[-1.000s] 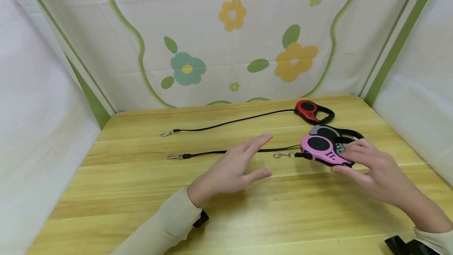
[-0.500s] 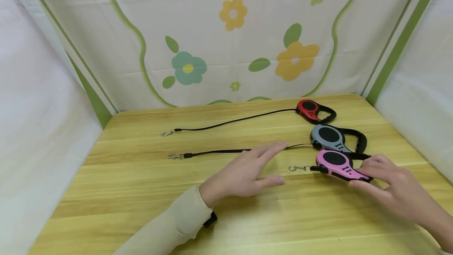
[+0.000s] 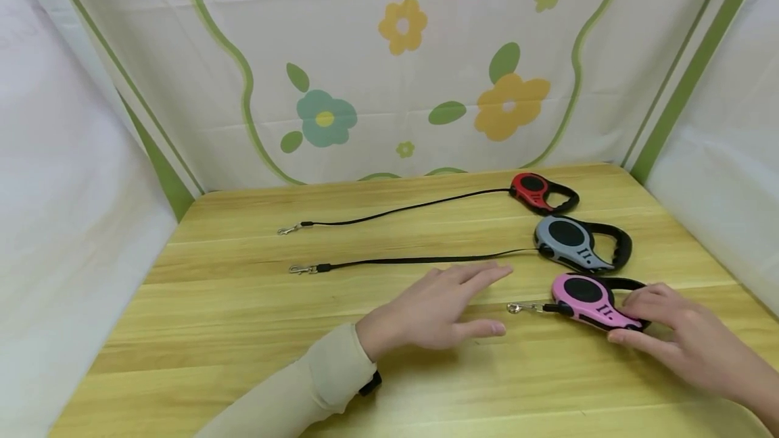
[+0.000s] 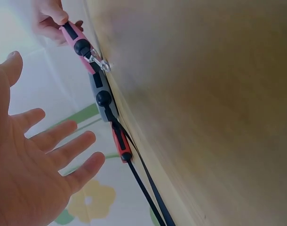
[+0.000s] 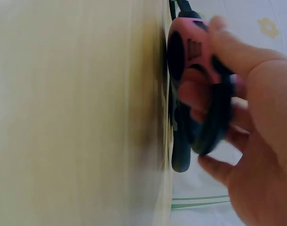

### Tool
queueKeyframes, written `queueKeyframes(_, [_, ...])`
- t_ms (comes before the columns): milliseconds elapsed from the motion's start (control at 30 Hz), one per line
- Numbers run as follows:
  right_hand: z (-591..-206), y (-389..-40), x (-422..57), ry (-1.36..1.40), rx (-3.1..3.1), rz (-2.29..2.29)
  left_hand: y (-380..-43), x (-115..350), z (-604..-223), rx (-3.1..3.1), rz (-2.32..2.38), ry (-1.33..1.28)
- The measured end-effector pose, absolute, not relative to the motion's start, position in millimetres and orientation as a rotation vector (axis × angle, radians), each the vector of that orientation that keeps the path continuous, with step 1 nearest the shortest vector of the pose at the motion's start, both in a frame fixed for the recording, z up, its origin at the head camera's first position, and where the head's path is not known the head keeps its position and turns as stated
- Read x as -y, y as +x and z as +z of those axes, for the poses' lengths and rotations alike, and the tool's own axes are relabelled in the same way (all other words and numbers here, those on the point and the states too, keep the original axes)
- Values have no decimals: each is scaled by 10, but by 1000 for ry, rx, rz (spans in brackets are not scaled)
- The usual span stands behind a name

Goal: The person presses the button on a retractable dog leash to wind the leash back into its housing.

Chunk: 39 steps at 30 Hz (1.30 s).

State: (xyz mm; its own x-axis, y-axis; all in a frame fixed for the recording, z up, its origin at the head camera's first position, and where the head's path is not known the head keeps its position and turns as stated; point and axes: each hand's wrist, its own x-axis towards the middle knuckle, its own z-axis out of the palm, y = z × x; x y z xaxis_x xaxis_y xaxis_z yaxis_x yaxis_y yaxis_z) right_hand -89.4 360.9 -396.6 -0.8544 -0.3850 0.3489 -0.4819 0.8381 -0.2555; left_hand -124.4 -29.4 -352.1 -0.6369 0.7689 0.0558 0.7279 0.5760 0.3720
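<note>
In the head view my right hand grips the handle end of a pink retractable dog leash, thumb at its near edge. Its metal snap hook points left, with hardly any cord out of the case. The right wrist view shows fingers passing through the handle loop of the pink leash. My left hand holds nothing; its fingers are extended and the thumb is spread, left of that hook. A grey retractable leash lies just behind the pink one, its black cord drawn out to the left.
Farther back lies a red retractable leash, its cord also stretched left to a snap hook. The grey leash's hook lies at the left. A floral cloth stands behind the wooden table, with white cloth at both sides.
My right hand has brought the pink leash toward me and slightly right, from overlapping the grey leash to in front of it. The left hand has drifted right and nearer.
</note>
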Motion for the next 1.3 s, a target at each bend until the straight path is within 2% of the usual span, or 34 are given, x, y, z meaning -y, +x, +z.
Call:
queueKeyframes(533, [-4003,-967,-3669,592,2878,351,-1201,280,-3535,-2671,542,1239])
queueKeyframes(733, [-3881,-1031,-3710,563,2797,414,-1235,396,-3504,-2737,630,1226])
queueKeyframes(1033, [-3538,-1226,-3621,517,2759,500,-1281,761,-3452,-2806,967,1013])
queueKeyframes(1300, [-3481,-1466,-3532,431,2814,711,-1281,1276,-3437,-2845,1207,718])
